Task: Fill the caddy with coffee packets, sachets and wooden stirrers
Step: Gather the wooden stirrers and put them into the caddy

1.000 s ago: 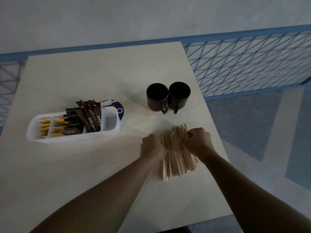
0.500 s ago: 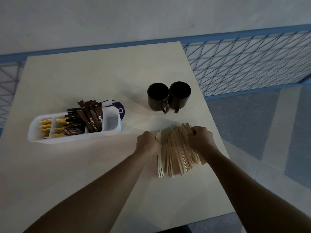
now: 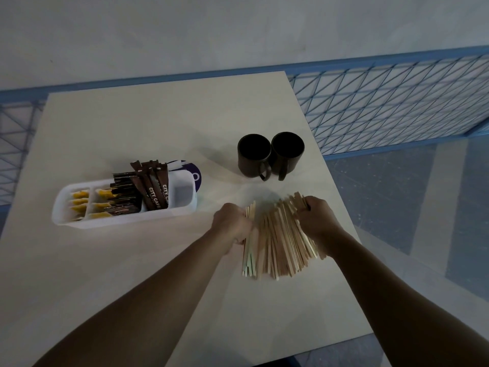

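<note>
Wooden stirrers (image 3: 280,239) are lying in a loose fan on the worktop (image 3: 132,274), near its right edge and just in front of two dark mugs (image 3: 254,157). I am seeing the left hand (image 3: 232,223) curling its grip round the fan's left side, while the right hand (image 3: 317,221) is clamping its grip on the far ends at the right. Both are closed on sticks. The white caddy (image 3: 119,221) is sitting well apart to the left, holding brown coffee packets (image 3: 153,186) and yellow sachets (image 3: 79,201), with its right-end compartment (image 3: 182,193) looking free.

I am judging the spread to be the trouble. The sticks are pointing at different angles, so if the hands are squeezing unevenly, some may be slipping from the bundle and skidding over the right edge to the floor. I am also worrying that a splayed bundle may be catching the caddy's wall or knocking the leaning packets, and that a wide swing may be nudging the mugs.
</note>
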Action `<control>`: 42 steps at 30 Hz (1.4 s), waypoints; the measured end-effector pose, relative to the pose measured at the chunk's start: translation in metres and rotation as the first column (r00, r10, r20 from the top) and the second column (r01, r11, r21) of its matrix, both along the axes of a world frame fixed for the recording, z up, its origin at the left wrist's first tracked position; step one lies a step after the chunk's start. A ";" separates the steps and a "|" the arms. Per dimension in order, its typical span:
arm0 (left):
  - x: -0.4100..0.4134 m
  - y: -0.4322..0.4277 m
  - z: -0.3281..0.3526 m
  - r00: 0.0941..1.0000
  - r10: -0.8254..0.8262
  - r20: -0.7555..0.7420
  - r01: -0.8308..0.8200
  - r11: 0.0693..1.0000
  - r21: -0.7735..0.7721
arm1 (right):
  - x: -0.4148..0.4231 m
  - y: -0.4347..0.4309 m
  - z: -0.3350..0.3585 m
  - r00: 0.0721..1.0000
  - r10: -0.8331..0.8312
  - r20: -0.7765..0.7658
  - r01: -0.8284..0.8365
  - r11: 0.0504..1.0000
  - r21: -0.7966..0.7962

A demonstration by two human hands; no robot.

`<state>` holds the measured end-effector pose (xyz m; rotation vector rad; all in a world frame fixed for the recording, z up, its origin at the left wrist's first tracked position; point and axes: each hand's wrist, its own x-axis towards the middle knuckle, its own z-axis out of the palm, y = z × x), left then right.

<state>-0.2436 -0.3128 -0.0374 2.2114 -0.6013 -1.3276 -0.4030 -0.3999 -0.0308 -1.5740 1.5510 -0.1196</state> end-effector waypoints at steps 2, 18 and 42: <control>0.004 0.000 0.005 0.996 0.030 -0.083 -0.032 0.999 -0.020 | 0.005 0.002 0.005 0.999 0.010 0.039 -0.012 0.999 0.039; 0.076 0.002 0.068 0.961 0.219 -0.171 -0.263 0.916 -0.303 | 0.110 0.021 0.033 0.887 -0.104 0.449 -0.022 0.963 0.267; 0.147 0.027 0.047 0.817 0.373 0.441 -0.078 0.828 -0.556 | 0.231 0.038 0.026 0.752 -0.103 0.651 0.063 0.994 0.085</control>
